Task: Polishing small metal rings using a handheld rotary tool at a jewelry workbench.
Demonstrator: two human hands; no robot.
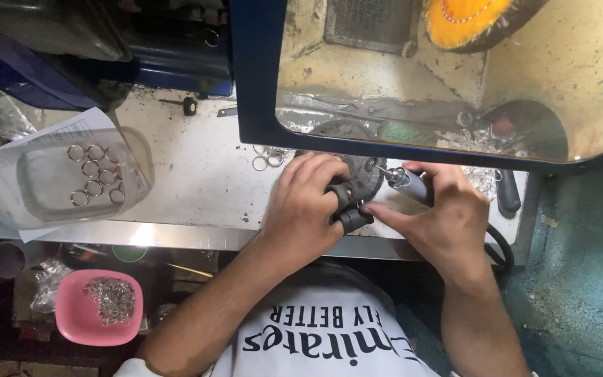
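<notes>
On the left of the white, stained tabletop (197, 174) a clear plastic tub (68, 178) holds a few metal rings, and below the edge a pink bowl (97, 307) is heaped with more. Toward the middle, the left hand (305, 206) has its fingers clamped round a small dark round holder (349, 204), pinned just above the tabletop's front edge. Just beside it, the right hand (448, 220) has its fingers closed on a grey pen-shaped rotary tool (407, 183), whose thin bit points at the holder.

Done well, I judge, this calls for bracing both wrists on the edge and touching the bit lightly.

The workpiece itself is hidden under the left fingers. The blue-framed shield (413, 84) blurs what lies behind it, and the orange wheel (465, 21) is cut off.
</notes>
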